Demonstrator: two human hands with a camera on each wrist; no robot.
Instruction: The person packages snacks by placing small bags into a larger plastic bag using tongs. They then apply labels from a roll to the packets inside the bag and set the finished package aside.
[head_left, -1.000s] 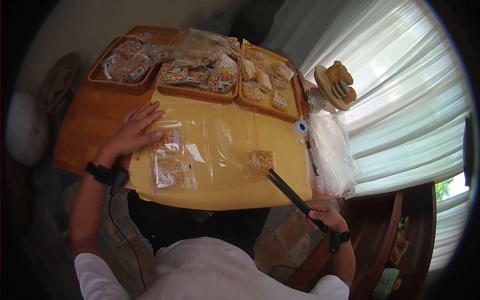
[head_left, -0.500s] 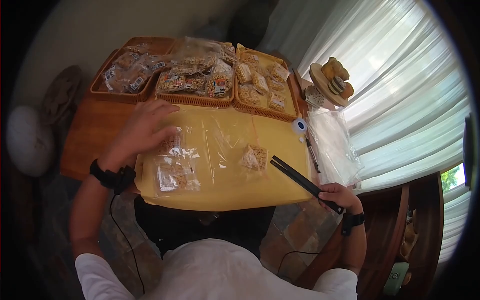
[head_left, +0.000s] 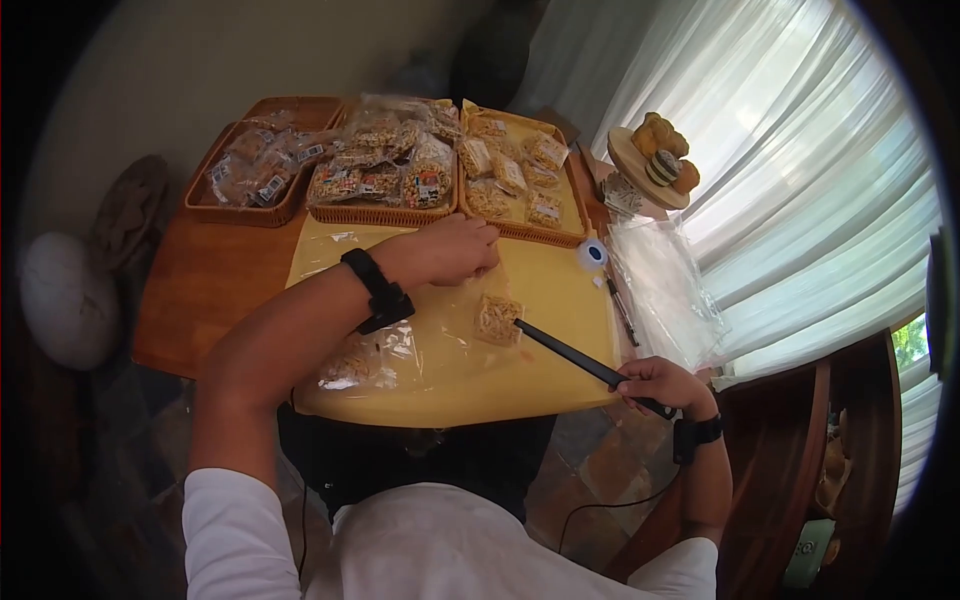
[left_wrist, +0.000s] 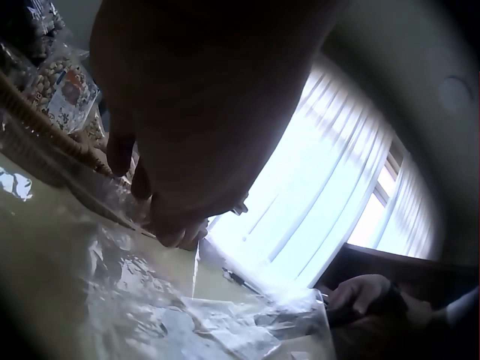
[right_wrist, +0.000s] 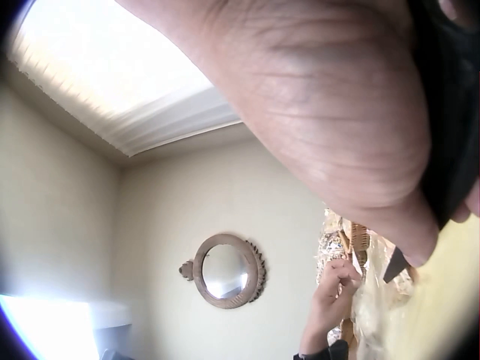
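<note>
On the worktop [head_left: 180,310], your left hand [head_left: 455,250] pinches the clear bag [left_wrist: 139,285] with curled fingers; your right hand [head_left: 660,383] firmly grips black tongs [head_left: 575,355] beside the snack block [head_left: 494,320].

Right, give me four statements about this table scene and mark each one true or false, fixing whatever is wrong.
1. The right hand holds black tongs. True.
2. The black tongs point away from the nearest snack packet. False: they point at it.
3. The left hand is nearer the baskets than the right hand is. True.
4. In the head view, the round wooden board is left of the baskets. False: it is right of them.
</note>
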